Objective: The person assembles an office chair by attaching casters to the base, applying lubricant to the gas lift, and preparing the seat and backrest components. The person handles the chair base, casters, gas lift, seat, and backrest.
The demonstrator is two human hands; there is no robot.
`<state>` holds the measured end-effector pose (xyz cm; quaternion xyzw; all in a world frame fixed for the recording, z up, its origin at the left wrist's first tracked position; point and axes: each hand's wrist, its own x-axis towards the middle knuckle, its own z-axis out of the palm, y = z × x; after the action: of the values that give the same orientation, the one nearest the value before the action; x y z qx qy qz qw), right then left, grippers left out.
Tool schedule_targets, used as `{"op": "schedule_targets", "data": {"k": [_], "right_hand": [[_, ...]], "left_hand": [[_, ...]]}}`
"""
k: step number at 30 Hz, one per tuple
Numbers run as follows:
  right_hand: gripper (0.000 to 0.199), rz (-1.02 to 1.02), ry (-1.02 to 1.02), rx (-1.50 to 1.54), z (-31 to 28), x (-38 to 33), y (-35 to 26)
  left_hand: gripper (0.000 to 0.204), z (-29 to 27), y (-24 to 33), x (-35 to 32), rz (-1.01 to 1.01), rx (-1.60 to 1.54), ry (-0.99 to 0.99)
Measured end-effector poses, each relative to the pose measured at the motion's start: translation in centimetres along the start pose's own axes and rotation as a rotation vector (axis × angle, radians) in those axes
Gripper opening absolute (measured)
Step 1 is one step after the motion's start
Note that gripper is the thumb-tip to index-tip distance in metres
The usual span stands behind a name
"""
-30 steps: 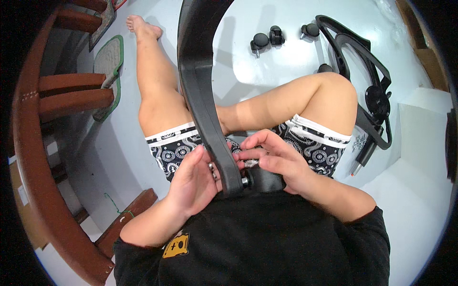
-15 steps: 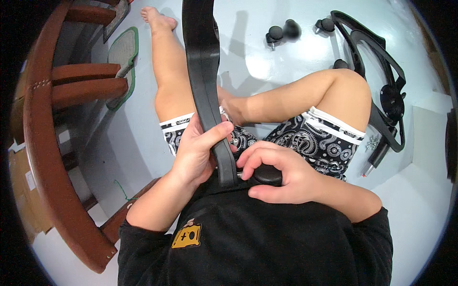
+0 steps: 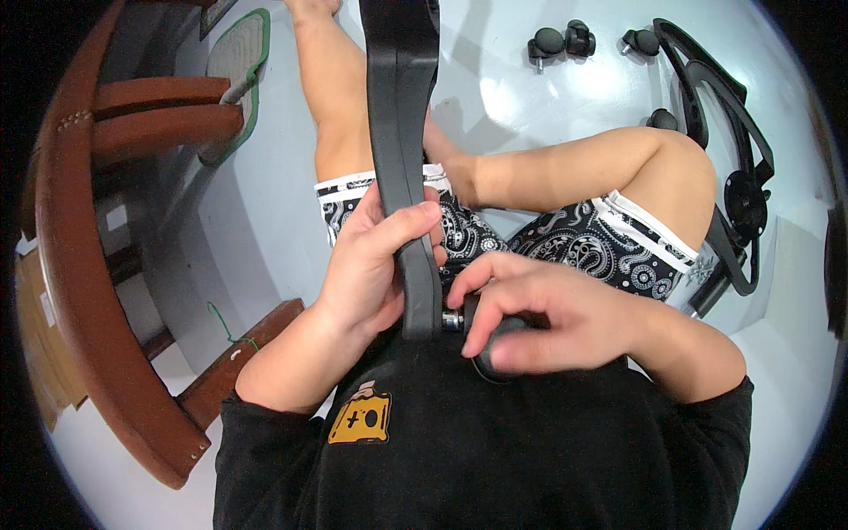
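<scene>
A long black bar (image 3: pixel 399 115), which looks like part of a chair base, runs from the top of the view down to my belly. My left hand (image 3: pixel 367 265) is closed round its lower part, thumb across the top face. At the bar's near end, on its right side, a black caster wheel (image 3: pixel 496 364) sits with its metal stem (image 3: pixel 452 319) against the bar. Slightly blurred, my right hand (image 3: pixel 565 314) has its fingers and thumb curled round the caster, hiding much of it. How deep the stem goes in cannot be made out.
Several loose casters (image 3: pixel 548 41) lie on the pale floor at the far right, beside a pair of black looped frames (image 3: pixel 751 150), perhaps armrests. A reddish-brown wooden frame (image 3: pixel 71 265) curves along the left. A green-edged grey mat (image 3: pixel 238 53) lies beyond it.
The caster has turned in my right hand, and its metal stem shows more plainly. My left hand keeps its grip on the bar. The whole view has shifted a little.
</scene>
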<state>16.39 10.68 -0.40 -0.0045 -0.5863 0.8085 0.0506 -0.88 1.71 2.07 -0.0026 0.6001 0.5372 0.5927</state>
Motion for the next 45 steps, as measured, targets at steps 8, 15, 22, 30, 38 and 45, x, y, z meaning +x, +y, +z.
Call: {"op": "schedule_targets", "data": {"k": [8, 15, 22, 30, 38, 45], "right_hand": [[0.023, 0.675, -0.013, 0.977, 0.8, 2.2, 1.3], [0.020, 0.542, -0.039, 0.797, 1.4, 2.6, 0.9], [0.017, 0.281, -0.116, 0.270, 0.7, 1.7, 0.2], [0.020, 0.220, -0.134, 0.042, -0.6, 1.4, 0.0], [0.008, 0.232, 0.049, 0.298, -4.3, 1.4, -0.5], [0.035, 0.262, 0.507, 0.291, -4.4, -1.5, -2.9]], "left_hand": [[0.043, -0.9, 0.2, -0.1, -0.048, -0.127, -0.101], [0.041, -1.9, 0.9, -0.2, -0.064, -0.206, -0.073], [0.066, -1.4, 0.8, -0.6, -0.075, -0.053, -0.126], [0.073, -1.7, 0.2, -0.7, -0.124, -0.066, -0.091], [0.057, -2.3, 3.4, 0.1, -0.184, -0.232, -0.045], [0.032, -3.8, 2.9, -1.7, -0.194, -0.085, 0.006]]}}
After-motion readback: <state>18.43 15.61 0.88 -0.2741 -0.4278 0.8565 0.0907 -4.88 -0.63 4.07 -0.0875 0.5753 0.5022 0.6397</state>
